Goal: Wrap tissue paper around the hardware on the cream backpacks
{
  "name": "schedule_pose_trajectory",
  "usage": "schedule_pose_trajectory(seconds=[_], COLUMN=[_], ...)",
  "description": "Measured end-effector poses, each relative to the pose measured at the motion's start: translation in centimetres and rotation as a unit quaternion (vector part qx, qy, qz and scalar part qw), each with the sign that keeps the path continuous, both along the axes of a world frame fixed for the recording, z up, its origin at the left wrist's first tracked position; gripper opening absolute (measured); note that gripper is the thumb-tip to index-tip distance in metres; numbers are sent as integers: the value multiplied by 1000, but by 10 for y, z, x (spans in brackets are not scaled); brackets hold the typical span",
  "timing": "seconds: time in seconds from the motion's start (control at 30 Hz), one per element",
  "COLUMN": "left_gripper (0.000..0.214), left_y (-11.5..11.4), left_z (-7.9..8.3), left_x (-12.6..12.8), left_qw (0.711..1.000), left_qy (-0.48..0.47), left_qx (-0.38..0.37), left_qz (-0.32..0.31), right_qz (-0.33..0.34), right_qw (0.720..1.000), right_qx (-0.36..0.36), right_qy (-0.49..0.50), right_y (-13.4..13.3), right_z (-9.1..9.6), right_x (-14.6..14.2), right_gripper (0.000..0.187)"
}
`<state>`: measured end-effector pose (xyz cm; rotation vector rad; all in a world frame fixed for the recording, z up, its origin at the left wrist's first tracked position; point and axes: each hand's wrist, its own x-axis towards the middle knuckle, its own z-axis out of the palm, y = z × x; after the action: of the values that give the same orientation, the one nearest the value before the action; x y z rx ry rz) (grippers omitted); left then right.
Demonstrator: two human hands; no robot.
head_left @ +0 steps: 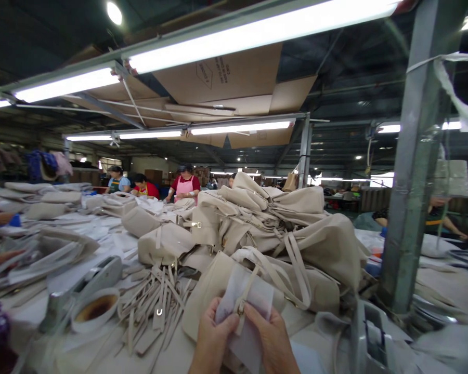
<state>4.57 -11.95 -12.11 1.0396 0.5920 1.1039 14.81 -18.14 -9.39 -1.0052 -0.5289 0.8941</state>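
Head camera, looking down over a crowded worktable (81,358): both hands are low in the middle of the shot, working one beige bag (214,291) that lies right in front of the person. Left hand (211,337) is closed in a pinch on a sheet of thin white paper (253,298), thumb pressed on top. Right hand (273,340) is pinched on the same sheet from the other side, and between the two thumbs sits a small metal fitting (239,310) on the bag's strap. The paper looks partly folded around that fitting, so I'd judge the wrapping under way and not finished: the sheet's upper part hangs loose.

Just behind stands a tall heap of finished-looking bags (273,228), touching the one in hand. Left of the hands, a scatter of loose beige straps (159,298), then a small bowl of brown liquid (95,309) near a grey tool. A steel post (413,182) rises at right. Other workers (185,187) stand at the far end, well apart. The heap crowds the working space; the bowl sits close enough to spill.
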Motion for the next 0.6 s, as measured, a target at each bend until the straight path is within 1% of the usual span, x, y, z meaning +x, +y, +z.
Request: schedule_pose_trajectory(seconds=[0.1, 0.17, 0.23, 0.3, 0.4, 0.43, 0.47, 0.53, 0.6], left_gripper=[50, 47, 42, 31, 6, 5, 9, 15, 17], left_y=[-5, -9, -12, -14, -15, -15, -15, -16, -17], left_z=[-3, -2, 0, -1, -4, -5, -7, -9, -10], left_x=[2, 1, -1, -2, -3, -3, -3, -2, -1], left_qw=[999, 999, 997, 992, 978, 975, 973, 972, 970], left_qy=[-24, -24, -20, -13, -1, 3, 8, 20, 29], left_qx=[-5, 7, 39, 88, 159, 172, 179, 177, 181], left_qz=[21, 37, 59, 89, 133, 142, 148, 156, 161], right_qz=[1, -8, -32, -51, -41, -35, -32, -30, -37], right_qw=[1000, 999, 998, 996, 994, 994, 994, 993, 987], right_qx=[-22, -5, 25, 46, 52, 51, 49, 49, 56], right_qy=[-19, -31, -45, -61, -82, -86, -88, -99, -143], right_y=[4, 8, 12, 16, 20, 20, 20, 18, 13], right_z=[7, 18, 29, 37, 36, 34, 31, 28, 27], right_x=[7, 13, 18, 21, 25, 26, 27, 30, 31], right_gripper=[60, 54, 46, 36, 26, 26, 28, 36, 44])
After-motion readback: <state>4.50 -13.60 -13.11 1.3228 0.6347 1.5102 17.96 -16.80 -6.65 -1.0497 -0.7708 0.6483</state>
